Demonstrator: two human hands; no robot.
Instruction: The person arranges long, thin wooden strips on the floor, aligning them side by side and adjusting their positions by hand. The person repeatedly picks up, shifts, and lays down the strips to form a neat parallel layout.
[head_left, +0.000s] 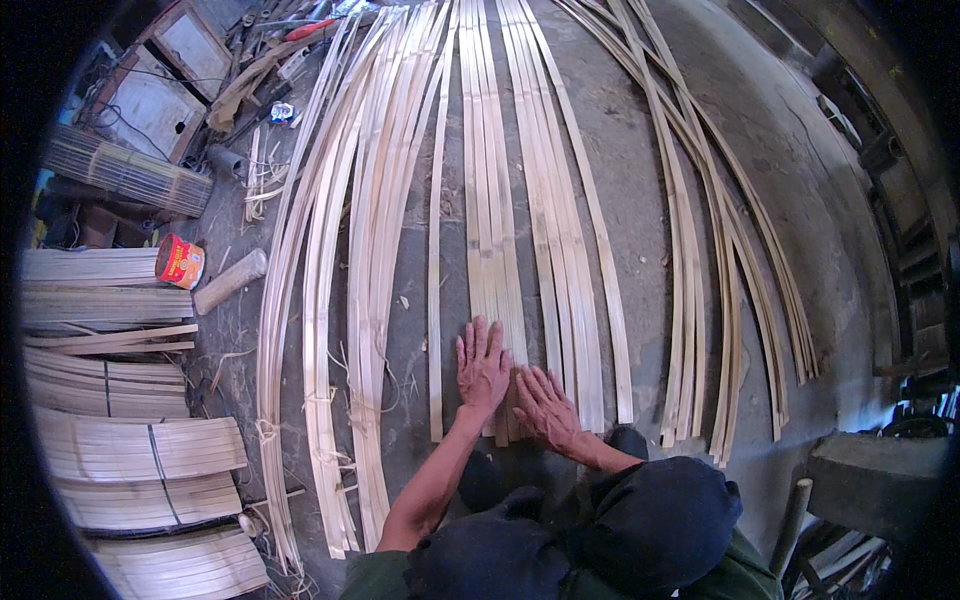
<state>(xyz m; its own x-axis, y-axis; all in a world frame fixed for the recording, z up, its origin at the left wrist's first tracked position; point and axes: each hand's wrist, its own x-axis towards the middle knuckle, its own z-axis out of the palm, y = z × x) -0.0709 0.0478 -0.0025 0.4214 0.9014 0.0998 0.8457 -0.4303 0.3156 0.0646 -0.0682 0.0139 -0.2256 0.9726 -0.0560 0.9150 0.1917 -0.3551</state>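
Long, pale flat strips that look like split bamboo (495, 270) lie side by side on the floor in front of me, running away toward the top of the view. My left hand (485, 368) rests flat on the near part of this middle group, fingers stretched out. Just right of it and lower, my right hand (548, 405) lies with its fingers extended across the strips' right edge. Neither hand grips anything. Further right is another group of strips (570, 310), with one single strip (605, 330) apart from it. A lone strip (434, 300) lies left of my left hand.
Bundles of long strips (370, 300) lie at left, some tied near their ends. Beyond them are stacks of short strips (150, 450), a red tub (180, 262) and a short wooden piece (231, 281). Loose strips (690, 300) cross at right, with a stone-like block (880, 480) beyond.
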